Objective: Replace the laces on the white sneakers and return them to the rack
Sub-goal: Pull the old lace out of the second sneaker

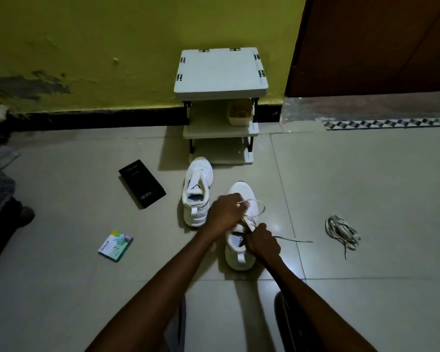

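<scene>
Grey tiled floor (366,174) fills most of the head view, with a yellow-green wall (87,47) across the top and a brown door (379,41) at the upper right. A white plastic rack (220,72) with three shelves is seen against the wall at upper centre, and a yellowish tub (240,111) is set on its middle shelf.

Just below the rack, a second white sneaker (197,191) is stood upright without a lace, toe towards the rack. To its lower right, at frame centre, a white sneaker (240,191) is placed on the floor, also toe-up in the frame. A white lace (261,207) is pinched above its eyelets by the curled fingers of the left hand (224,214). The right hand (262,241) is closed on the same lace at the shoe's opening, and one loose end is trailed rightwards over the tiles.

A bundle of pale laces (342,231) is left well apart at the right. A black rectangular box (142,183) lies left of the sneakers, and a small green-and-white carton (115,246) is seen at the lower left.
</scene>
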`<move>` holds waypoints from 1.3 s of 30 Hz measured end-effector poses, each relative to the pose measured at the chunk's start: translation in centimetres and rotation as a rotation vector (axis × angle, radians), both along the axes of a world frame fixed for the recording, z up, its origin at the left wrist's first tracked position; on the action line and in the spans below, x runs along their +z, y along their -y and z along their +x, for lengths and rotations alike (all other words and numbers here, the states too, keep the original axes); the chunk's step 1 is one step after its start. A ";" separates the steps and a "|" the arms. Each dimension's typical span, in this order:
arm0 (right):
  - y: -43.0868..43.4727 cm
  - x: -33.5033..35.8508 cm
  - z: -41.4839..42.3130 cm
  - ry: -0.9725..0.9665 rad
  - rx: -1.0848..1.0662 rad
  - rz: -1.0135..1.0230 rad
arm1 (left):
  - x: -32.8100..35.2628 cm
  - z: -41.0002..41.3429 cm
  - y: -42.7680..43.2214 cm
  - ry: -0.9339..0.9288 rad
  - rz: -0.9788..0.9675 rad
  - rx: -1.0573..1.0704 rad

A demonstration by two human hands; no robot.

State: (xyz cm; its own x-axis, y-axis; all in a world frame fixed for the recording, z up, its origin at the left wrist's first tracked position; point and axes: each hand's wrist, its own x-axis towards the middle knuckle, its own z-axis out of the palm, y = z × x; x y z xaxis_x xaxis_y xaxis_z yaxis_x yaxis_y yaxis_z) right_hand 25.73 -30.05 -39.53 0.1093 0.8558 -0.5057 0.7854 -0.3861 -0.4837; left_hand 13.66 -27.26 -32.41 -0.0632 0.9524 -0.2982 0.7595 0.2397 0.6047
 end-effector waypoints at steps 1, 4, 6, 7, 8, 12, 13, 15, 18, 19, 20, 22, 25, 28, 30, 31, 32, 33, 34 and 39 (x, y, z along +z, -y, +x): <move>0.0 0.0 0.1 0.002 -0.001 -0.002 | -0.3 -1.6 -0.2 -0.013 0.025 0.029; 0.1 0.9 0.5 0.037 -0.004 0.072 | -1.0 -5.6 -0.7 0.084 0.029 0.137; 0.1 1.5 0.8 0.017 -0.032 0.168 | -1.2 -7.4 -0.6 0.203 0.015 0.271; 0.0 1.8 1.0 -0.007 -0.030 0.209 | -1.3 -7.7 -0.4 0.316 -0.005 0.350; -0.1 2.1 1.0 -0.035 -0.012 0.240 | -1.4 -7.9 -0.2 0.397 -0.021 0.407; -0.5 3.5 0.4 -0.062 0.139 0.327 | -0.8 -6.7 0.8 0.324 -0.211 0.323; -0.4 3.7 0.1 -0.017 0.211 0.334 | -0.9 -6.3 0.9 0.242 -0.259 0.244; 0.1 3.8 -0.7 0.103 0.332 0.345 | -1.7 -5.9 1.1 0.082 -0.285 0.108; 0.5 3.0 -1.2 0.095 0.284 0.371 | -3.5 -5.2 1.7 0.216 -0.210 0.113; 0.4 2.8 -1.3 0.026 0.217 0.358 | -3.7 -4.8 2.1 0.287 -0.173 0.147; 0.3 2.7 -1.4 -0.048 0.146 0.330 | -4.1 -4.5 2.3 0.336 -0.130 0.177; -0.2 2.7 -1.7 -0.156 0.035 0.265 | -4.9 -4.1 2.5 0.329 -0.060 0.183; -0.5 3.1 -2.1 -0.183 0.006 0.204 | -5.5 -3.7 2.6 0.246 0.005 0.168; -0.6 3.0 -2.0 -0.224 -0.020 0.141 | -5.7 -3.3 2.9 0.225 0.067 0.206; -0.6 3.1 -1.8 -0.261 -0.033 0.128 | -5.9 -3.2 3.1 0.225 0.115 0.214; -0.6 3.0 -1.7 -0.282 -0.039 0.138 | -5.9 -3.1 3.3 0.223 0.137 0.212; -0.5 3.0 -1.6 -0.297 -0.044 0.153 | -5.9 -3.0 3.5 0.217 0.162 0.206; -0.5 3.0 -1.6 -0.311 -0.053 0.163 | -6.1 -3.0 3.6 0.209 0.186 0.200; -0.5 3.0 -1.7 -0.321 -0.061 0.171 | -6.2 -2.8 3.7 0.200 0.211 0.197; -0.5 3.0 -1.9 -0.321 -0.080 0.154 | -6.1 -2.0 4.4 0.206 0.296 0.248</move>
State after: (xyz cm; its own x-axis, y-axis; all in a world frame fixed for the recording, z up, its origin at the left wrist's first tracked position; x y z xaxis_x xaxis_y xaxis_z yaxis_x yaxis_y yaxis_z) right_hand 23.78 -29.55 -36.54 0.0357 0.9198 -0.3908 0.5544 -0.3436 -0.7580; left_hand 11.65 -31.67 -38.53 -0.2688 0.9622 -0.0446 0.5569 0.1930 0.8078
